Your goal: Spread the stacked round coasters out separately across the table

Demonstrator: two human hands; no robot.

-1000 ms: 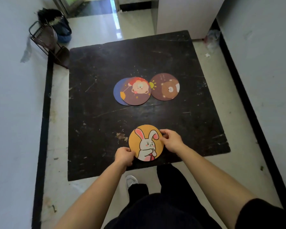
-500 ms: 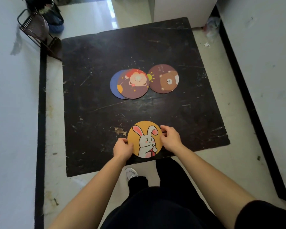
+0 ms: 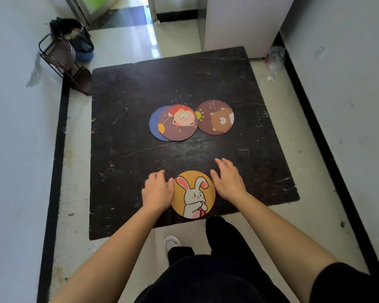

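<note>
Yellow rabbit coaster (image 3: pixel 193 194) flat between left hand (image 3: pixel 157 191) and right hand (image 3: pixel 228 180); both open, empty.

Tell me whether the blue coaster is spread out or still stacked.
Still stacked: the blue coaster lies mostly under the lion coaster, only its left edge showing.

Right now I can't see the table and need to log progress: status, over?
Both hands open, left, right, flanking rabbit coaster. Lion coaster overlaps blue coaster. Bear coaster beside them. Nothing blocking.
</note>
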